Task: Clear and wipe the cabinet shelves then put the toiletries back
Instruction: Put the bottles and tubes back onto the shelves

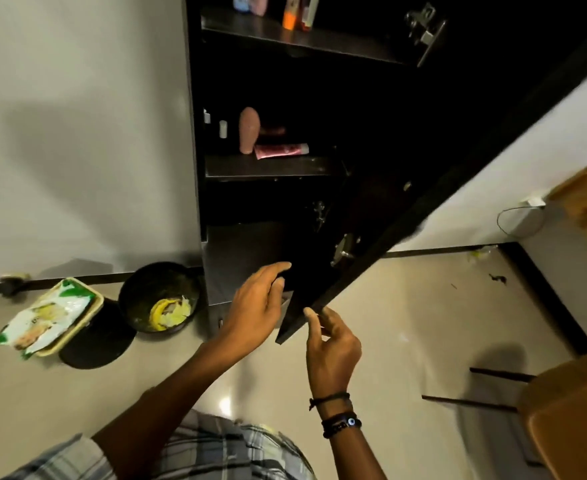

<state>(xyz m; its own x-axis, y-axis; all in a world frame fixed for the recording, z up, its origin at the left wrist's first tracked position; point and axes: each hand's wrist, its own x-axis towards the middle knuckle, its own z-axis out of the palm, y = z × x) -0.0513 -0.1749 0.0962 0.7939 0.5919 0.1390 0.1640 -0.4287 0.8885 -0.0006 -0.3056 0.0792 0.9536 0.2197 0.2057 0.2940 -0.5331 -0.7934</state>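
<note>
Pink bottle [249, 129] and pink tube [281, 150] lay on the dark cabinet's middle shelf [271, 167], left hand [257, 303] beside the bottom shelf [247, 251] with fingers loosely straight, right hand [331, 344] pinched the open cabinet door [423, 188] at its lower edge.

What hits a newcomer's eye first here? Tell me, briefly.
The dark cabinet fills the middle, its door open, with the left hand and right hand at the door's lower corner. A pink tube lies beside a bottle on the middle shelf. On the floor at left, a bin holds banana peel.
</note>
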